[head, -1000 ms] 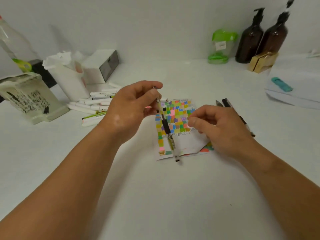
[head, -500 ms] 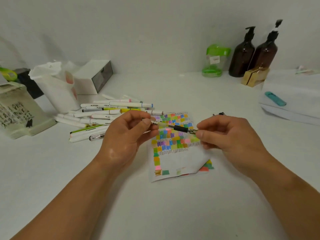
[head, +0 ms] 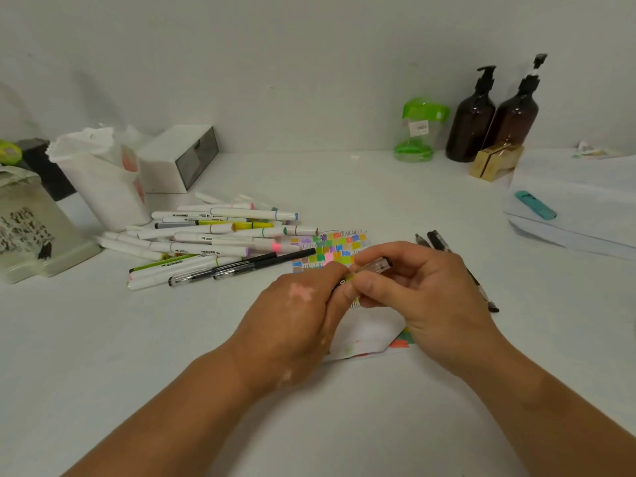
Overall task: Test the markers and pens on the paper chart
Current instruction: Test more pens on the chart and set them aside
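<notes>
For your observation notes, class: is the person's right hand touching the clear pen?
Touching. The head view shows the right hand pinching the clear pen between thumb and fingers.

The pen (head: 378, 265) pinched in the fingers (head: 375, 287) has a clear, glossy plastic barrel, and the paper chart (head: 335, 247) under and just beyond them is thin matt paper lying on a smooth, matt white table (head: 344, 425). Left of the fingers the markers (head: 220, 230) are smooth white plastic with a faint sheen, and the black pens (head: 261, 261) beside them carry clear plastic caps. Far beyond the fingers to the right, two pump bottles (head: 469, 132) are glossy dark amber, the jar (head: 418, 132) next to them translucent green plastic, the small box (head: 495, 160) in front shiny gold.
</notes>
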The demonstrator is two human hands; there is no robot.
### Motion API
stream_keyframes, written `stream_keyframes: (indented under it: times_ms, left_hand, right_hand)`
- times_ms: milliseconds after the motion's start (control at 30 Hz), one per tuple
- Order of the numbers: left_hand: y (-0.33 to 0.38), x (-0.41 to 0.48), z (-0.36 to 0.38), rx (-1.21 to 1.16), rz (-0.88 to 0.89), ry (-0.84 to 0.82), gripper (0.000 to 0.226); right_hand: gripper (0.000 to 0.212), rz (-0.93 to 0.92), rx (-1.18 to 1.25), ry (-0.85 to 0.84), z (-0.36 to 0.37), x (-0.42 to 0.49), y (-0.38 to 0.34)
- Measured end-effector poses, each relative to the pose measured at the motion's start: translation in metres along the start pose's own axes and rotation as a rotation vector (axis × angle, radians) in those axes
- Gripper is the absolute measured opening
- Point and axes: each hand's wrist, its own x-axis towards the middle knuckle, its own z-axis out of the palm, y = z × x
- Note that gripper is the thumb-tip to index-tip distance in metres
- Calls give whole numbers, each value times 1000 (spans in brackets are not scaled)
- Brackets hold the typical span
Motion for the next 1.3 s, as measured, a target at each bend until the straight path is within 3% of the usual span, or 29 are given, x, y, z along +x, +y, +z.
stream_keyframes:
  times_ms: [100, 467, 533, 600, 667, 767, 900, 1033, 1167, 1300]
  left_hand:
    - [2, 0, -1, 81, -18, 52, 45]
    - [8, 0, -7, -60, -36, -7, 46]
    - [4, 0, -9, -39, -134, -31, 50]
    - [-4, 1, -15, -59, -230, -1, 43]
    - [-13, 3, -21, -194, -341, 70, 29]
    - [-18, 6, -26, -623, -564, 94, 29]
    - [-11, 9, -19, -1007, -676, 147, 26]
    - [-11, 9, -15, -1106, -687, 129, 23]
    - [-12, 7, -14, -1199, -680, 63, 39]
    - [-12, 8, -9, -1295, -725, 69, 36]
  right_hand:
    - [21, 4, 28, 1, 0, -1, -1]
    - [13, -28, 76, -4, -1, -3, -4]
    - [10, -46, 97, 90, -8, 1, -5]
    - [14, -72, -39, 239, -25, 8, -4]
    - [21, -46, -293, 266, -38, 14, 2]
    - [27, 77, -611, 212, -34, 20, 21]
    - [22, 71, -878, 256, -30, 30, 27]
    - [29, 82, -1027, 321, -36, 30, 28]
    - [39, 125, -1111, 362, -42, 30, 26]
    - [46, 64, -1024, 406, -48, 27, 18]
